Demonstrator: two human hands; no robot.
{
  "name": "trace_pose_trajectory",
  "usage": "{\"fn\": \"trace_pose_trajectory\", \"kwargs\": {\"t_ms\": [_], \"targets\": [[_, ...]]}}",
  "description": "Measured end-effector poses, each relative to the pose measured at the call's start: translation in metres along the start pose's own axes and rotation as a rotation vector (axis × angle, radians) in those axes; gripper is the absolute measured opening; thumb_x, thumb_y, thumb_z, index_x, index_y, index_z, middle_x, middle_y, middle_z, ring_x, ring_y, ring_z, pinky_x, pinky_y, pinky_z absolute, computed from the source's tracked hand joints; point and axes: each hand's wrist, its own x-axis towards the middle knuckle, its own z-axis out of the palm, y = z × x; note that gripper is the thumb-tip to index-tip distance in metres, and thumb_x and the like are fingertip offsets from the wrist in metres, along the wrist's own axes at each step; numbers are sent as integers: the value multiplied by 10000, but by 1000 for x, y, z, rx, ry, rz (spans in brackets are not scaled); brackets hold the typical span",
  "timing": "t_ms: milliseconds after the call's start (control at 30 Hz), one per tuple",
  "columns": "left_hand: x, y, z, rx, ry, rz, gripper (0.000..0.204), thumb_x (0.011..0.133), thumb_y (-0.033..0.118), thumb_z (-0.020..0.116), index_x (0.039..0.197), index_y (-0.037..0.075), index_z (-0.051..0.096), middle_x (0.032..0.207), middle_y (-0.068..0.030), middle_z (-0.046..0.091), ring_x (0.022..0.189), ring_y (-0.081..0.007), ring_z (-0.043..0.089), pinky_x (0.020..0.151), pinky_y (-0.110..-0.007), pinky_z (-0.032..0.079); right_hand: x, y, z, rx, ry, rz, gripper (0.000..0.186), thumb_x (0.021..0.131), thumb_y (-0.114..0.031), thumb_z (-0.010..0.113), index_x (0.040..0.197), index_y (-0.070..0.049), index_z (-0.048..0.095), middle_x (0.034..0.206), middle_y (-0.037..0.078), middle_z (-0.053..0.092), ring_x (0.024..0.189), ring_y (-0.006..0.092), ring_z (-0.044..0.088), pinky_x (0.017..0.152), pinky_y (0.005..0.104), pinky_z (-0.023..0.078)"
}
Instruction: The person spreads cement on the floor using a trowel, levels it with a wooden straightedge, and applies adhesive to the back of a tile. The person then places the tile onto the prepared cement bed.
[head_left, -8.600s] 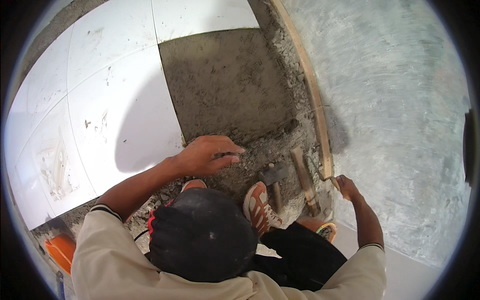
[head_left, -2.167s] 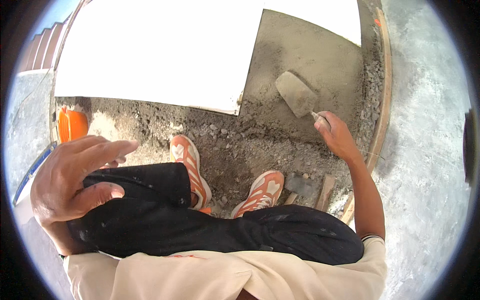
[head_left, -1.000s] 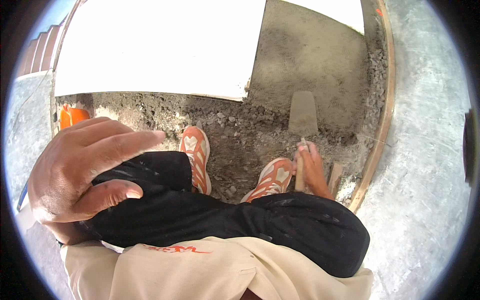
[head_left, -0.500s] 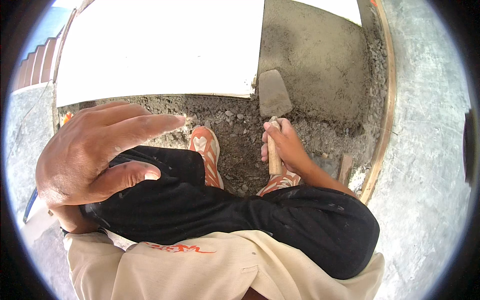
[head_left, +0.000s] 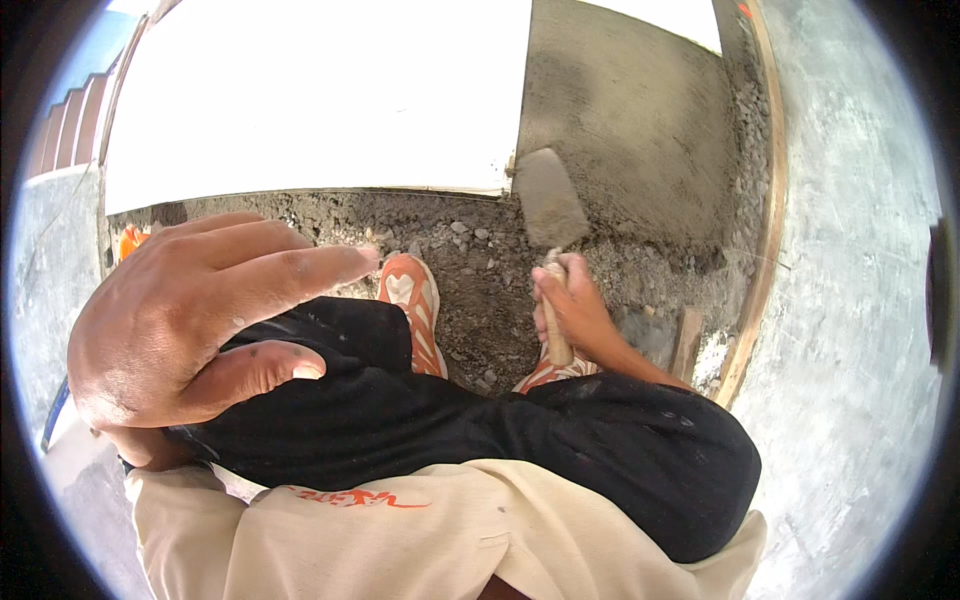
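The right hand is wrapped around the wooden handle of the trowel, fingers closed and thumb laid along the grip. The trowel points away from the person, its blade tilted slightly left. The blade, slightly blurred, is at the near left corner of the mortar, just right of the near right corner of the large white tile. Whether the blade touches the mortar cannot be told.

The left hand is spread above the left leg of the black trousers: fingers extended and slightly bent, thumb apart from them.

The mortar bed borders the large tile on its left and a second tile at its far edge. Gravel runs along its right side, followed by a long wooden strip and a grey surface.

Near the mortar is rough soil. The left shoe rests on it; the right shoe is partly behind the trowel handle. A short board lies right of the right forearm.
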Motion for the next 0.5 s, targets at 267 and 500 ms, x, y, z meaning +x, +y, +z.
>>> {"fn": "trace_pose_trajectory", "kwargs": {"t_ms": [267,500], "targets": [[-6,0,2,-19,24,-96,717,882,375,786,1453,-11,587,1104,-223,727,985,-385,732,827,-483,573,-14,35,-35,-36,202,-40,498,1077,-287,626,1361,50,395,886,85,596,551,147,589,479,320,508],[3,8,-1,-16,-2,-2,714,889,377,789,1460,-2,587,1092,-211,731,972,-378,730,816,-477,564,5,14,-11,28,4,-23,559,1077,-322,632,1404,26,342,917,88,575,551,148,584,447,332,499]]}}
